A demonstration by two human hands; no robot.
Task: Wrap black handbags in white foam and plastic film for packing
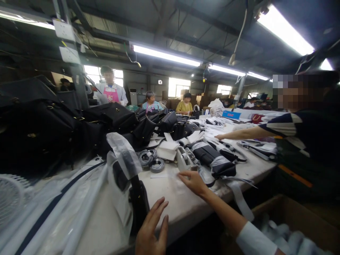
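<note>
My left hand [152, 228] is at the table's front edge with its fingers spread, holding nothing. Close beside it stands a black handbag [139, 202], partly wrapped in white tissue and plastic, its handle covered by a translucent sleeve [124, 156]. My right hand [193, 182] reaches over the table, thumb and forefinger close together at a faint, blurred piece of clear plastic film [178, 182]. Just beyond its fingers is a tape dispenser [184, 159]. Rolled grey straps [156, 165] and white foam pads [167, 150] lie to its left.
Black bags [111, 117] are heaped at the left and back. A dark wrapped bag [212, 157] lies right of the dispenser. A co-worker's arm [241, 134] reaches in from the right. An open carton [287, 212] stands below right; a white fan guard [12, 198] is at left.
</note>
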